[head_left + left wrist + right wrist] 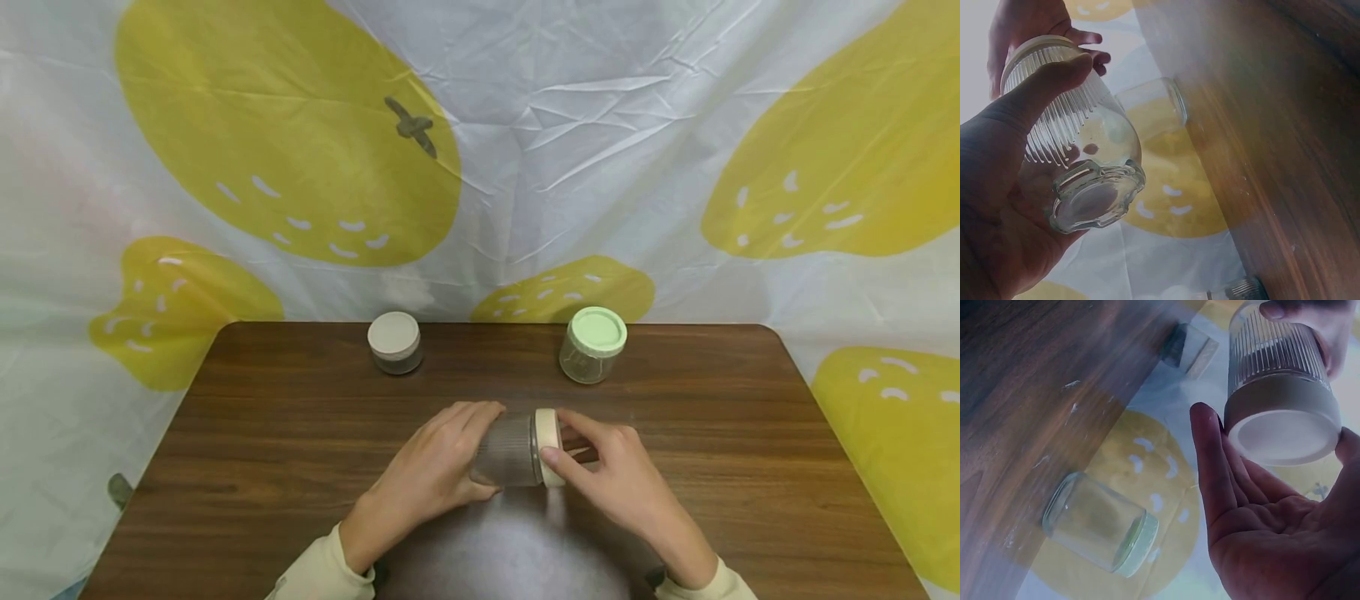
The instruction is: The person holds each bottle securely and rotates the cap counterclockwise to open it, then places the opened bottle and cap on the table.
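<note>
Your left hand (442,454) was curled round the glass jar (504,454), while your right hand (618,475) pinched the rim of its cream lid (549,446), thumb and fingers spread to the lid's width. The jar was tipped on its side between your hands, over the middle of the table (300,467). The glass was probably stiff, fairly weighty, breakable and slick at its smooth base; the ribbed wall and the lid's edge seemed the safer holds. The wood-grain tabletop looked hard. Near its far edge, a white-lidded jar (395,342) and a green-lidded jar (592,346) stood well apart before a cloth (600,167) with yellow fruit shapes.
</note>
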`<state>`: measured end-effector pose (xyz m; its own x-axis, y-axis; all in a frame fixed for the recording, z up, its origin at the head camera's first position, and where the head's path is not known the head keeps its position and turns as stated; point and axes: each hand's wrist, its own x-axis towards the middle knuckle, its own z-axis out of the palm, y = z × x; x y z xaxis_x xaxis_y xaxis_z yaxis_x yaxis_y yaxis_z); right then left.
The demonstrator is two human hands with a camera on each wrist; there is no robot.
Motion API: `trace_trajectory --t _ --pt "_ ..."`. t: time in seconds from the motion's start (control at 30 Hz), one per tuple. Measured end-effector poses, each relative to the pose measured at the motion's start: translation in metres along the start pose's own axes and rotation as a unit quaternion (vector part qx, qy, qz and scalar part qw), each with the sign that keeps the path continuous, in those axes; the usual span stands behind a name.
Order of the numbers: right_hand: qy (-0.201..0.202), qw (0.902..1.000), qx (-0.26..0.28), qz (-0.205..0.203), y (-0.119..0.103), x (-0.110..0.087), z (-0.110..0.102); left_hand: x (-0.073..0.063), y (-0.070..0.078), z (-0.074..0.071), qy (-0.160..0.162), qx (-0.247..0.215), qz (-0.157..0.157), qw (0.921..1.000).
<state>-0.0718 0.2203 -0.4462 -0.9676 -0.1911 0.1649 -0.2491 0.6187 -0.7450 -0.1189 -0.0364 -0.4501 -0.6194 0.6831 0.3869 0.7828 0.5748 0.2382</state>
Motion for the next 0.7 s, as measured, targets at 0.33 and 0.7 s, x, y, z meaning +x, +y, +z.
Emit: trace_trajectory --t 0.33,0.7 --pt "0.008 0.9973 -0.029 -0.066 0.0052 -0.003 -0.0002 -0.0007 -0.0007 -0.0001 -0.001 -0.01 -0.007 0.9999" --pt "-0.027 0.9967 -0.042 -0.064 0.0059 -0.0032 -0.0009 -0.0014 0.0007 -0.0001 0.001 -0.015 -0.012 0.9998"
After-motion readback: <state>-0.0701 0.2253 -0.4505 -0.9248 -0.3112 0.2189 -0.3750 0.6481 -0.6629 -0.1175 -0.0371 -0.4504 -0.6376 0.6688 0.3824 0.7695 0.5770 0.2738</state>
